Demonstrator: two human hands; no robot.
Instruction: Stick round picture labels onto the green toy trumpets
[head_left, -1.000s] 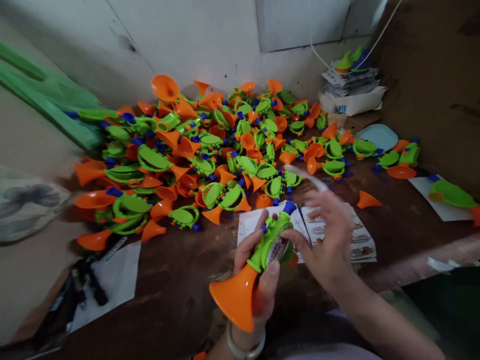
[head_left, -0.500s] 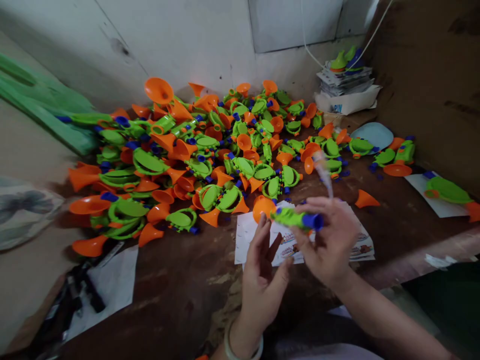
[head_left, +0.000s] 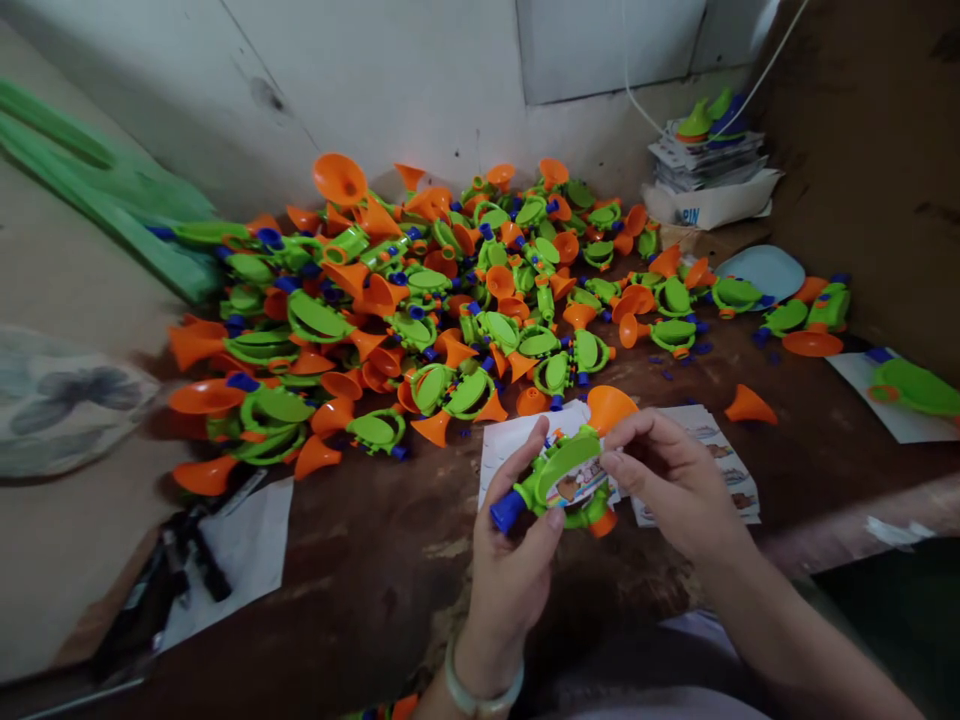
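I hold a green toy trumpet (head_left: 564, 472) with an orange bell and a blue mouthpiece over the brown table. My left hand (head_left: 510, 560) grips it near the blue end, thumb and fingers around the body. My right hand (head_left: 671, 480) pinches its upper side close to the orange bell. A colourful sticker shows on the trumpet's flat side. Sticker sheets (head_left: 712, 460) lie on the table just under my hands.
A big pile of green and orange toy trumpets (head_left: 420, 300) covers the far table up to the wall. A stack of papers (head_left: 705, 170) sits back right. More trumpets (head_left: 810, 315) and a white sheet (head_left: 885, 400) lie right; paper and dark clutter (head_left: 225, 560) lie front left.
The trumpet has been turned round: its orange bell went from pointing at me to pointing away, blue end now lower left. Both hands hold it again after the left briefly let go.
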